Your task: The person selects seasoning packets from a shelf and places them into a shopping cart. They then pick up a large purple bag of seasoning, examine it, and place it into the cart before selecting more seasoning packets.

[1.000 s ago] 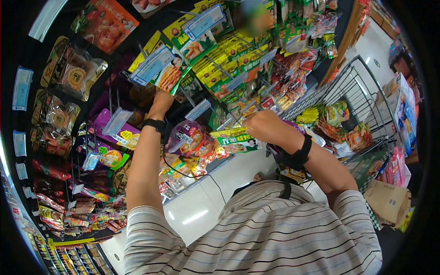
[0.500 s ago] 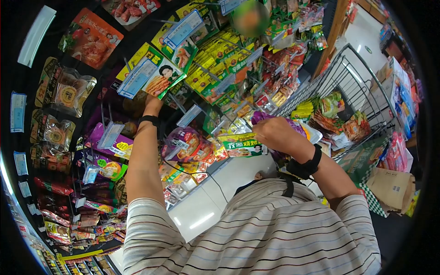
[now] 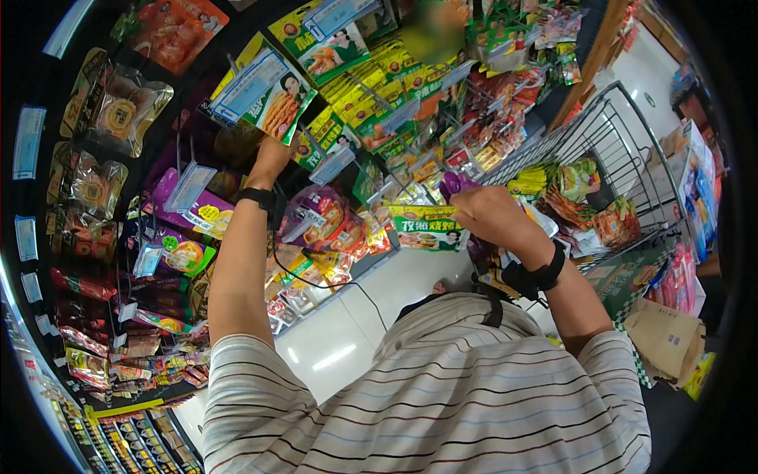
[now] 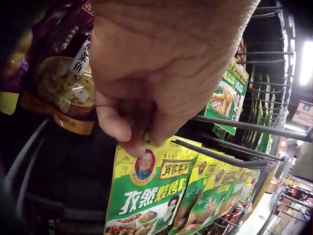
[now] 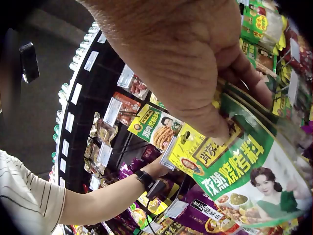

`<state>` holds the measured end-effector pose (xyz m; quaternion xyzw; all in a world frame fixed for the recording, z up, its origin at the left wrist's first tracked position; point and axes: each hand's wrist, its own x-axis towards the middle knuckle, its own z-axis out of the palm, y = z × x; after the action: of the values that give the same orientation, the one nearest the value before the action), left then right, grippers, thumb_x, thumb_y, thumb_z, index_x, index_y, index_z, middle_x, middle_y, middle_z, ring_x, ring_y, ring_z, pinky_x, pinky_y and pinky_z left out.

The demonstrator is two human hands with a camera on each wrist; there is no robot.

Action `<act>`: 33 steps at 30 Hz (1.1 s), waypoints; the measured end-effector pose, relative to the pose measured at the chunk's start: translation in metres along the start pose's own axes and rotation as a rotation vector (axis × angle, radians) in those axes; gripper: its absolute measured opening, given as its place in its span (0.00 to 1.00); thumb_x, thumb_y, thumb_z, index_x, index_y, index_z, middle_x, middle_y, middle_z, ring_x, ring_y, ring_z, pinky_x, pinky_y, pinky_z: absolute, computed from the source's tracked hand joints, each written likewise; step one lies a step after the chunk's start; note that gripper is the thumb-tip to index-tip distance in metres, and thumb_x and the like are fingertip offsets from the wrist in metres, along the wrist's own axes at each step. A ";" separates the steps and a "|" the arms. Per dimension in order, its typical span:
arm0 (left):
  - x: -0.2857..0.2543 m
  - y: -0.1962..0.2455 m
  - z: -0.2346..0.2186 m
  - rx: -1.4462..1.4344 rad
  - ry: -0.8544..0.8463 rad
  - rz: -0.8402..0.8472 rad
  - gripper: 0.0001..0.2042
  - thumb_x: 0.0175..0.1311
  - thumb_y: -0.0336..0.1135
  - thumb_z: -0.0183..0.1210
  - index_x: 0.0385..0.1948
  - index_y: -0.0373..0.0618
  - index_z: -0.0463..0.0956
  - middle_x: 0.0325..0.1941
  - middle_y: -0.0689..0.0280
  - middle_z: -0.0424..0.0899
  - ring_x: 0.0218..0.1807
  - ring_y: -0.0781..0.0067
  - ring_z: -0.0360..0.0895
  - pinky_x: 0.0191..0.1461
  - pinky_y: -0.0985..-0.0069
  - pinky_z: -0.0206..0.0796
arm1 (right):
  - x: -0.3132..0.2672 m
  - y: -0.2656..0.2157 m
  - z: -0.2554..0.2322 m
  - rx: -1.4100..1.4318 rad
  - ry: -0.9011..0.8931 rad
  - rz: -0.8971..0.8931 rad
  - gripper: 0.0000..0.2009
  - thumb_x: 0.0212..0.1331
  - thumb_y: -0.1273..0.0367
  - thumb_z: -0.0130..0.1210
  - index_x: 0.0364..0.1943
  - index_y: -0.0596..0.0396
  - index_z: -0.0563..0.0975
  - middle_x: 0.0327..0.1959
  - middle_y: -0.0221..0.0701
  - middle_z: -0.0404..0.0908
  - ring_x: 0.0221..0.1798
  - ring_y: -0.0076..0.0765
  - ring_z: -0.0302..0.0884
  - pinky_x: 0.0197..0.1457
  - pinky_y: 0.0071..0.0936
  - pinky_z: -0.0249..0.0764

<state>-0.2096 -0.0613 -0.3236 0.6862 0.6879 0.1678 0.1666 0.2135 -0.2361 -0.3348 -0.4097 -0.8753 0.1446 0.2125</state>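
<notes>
My left hand (image 3: 274, 152) reaches up to a peg rack and, in the left wrist view, the left hand (image 4: 134, 139) pinches the top edge of a green-and-yellow seasoning packet (image 4: 146, 196) hanging on a metal peg (image 4: 230, 125). The same row of packets (image 3: 268, 103) hangs above that hand under a blue price tag. My right hand (image 3: 478, 209) grips another green-and-yellow packet (image 3: 426, 227) at chest height, together with something purple (image 3: 452, 184). Up close, the right hand (image 5: 220, 122) has its thumb pressed on that packet (image 5: 244, 171).
Pegs full of snack and seasoning packets (image 3: 395, 87) cover the shelf wall ahead. A wire shopping cart (image 3: 624, 150) with several packets inside stands at the right. A brown paper bag (image 3: 663, 336) lies by the cart. White tiled floor (image 3: 332, 347) runs below.
My right hand has lifted its packet a little and brought it nearer the rack. The left hand stays up at the hanging packets, now slightly higher.
</notes>
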 end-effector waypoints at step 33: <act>-0.060 0.014 -0.015 -0.120 0.041 -0.048 0.13 0.66 0.37 0.58 0.43 0.36 0.75 0.44 0.54 0.79 0.31 0.64 0.79 0.35 0.66 0.71 | -0.040 0.016 -0.033 0.143 0.123 0.033 0.10 0.57 0.65 0.55 0.30 0.59 0.74 0.27 0.44 0.76 0.34 0.56 0.77 0.37 0.47 0.71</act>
<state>-0.2043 -0.1216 -0.3042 0.6548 0.6960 0.2190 0.1971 0.2631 -0.2547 -0.3229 -0.4157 -0.8412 0.1850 0.2921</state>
